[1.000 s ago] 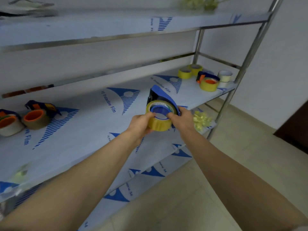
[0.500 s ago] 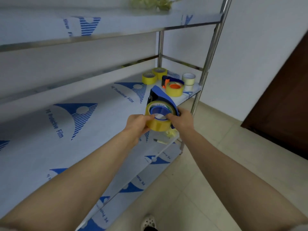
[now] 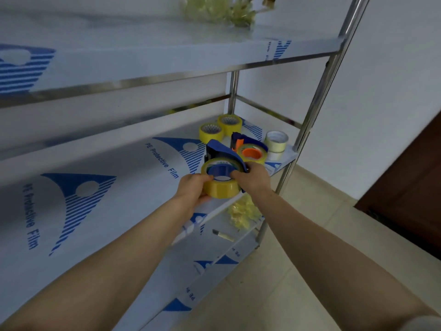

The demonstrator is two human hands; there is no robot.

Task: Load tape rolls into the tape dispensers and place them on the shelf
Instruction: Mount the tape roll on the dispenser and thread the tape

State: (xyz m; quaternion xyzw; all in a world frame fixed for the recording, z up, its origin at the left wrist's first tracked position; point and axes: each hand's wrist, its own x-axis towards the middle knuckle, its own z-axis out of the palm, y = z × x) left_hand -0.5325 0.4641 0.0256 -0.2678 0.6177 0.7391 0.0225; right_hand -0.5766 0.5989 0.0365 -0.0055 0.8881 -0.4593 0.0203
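1. Yellow tape roll [image 3: 222,187] sits around the blue hub of the blue dispenser [image 3: 219,149]. Both are held in the air just above the front edge of the middle shelf [image 3: 133,194], toward its right end.
2. Left hand [image 3: 193,189]: fingers curled around the roll's outer wall from below and left, thumb lying over the top face. This reads as a cradling hold, probably to press the roll square onto the hub.
3. Right hand [image 3: 254,179]: wrapped round the dispenser from the right, one fingertip on the hub's rim. The other fingers are hidden behind the body. It likely braces against the left hand's push.
4. Judgement: the roll looks seated or nearly so. Cannot tell whether the tape end is threaded.
5. Just behind stands a loaded dispenser with orange hub [image 3: 251,152]. Farther back are two spare yellow rolls [image 3: 211,132], and pale rolls [image 3: 276,142] are stacked by the corner post. This looks like the stock corner. Bare shelf to the left seems the obvious set-down spot.
6. On the lower shelf are crumpled yellowish scrap [image 3: 243,211] and a small brush-like tool [image 3: 223,235], both well clear of the hands.
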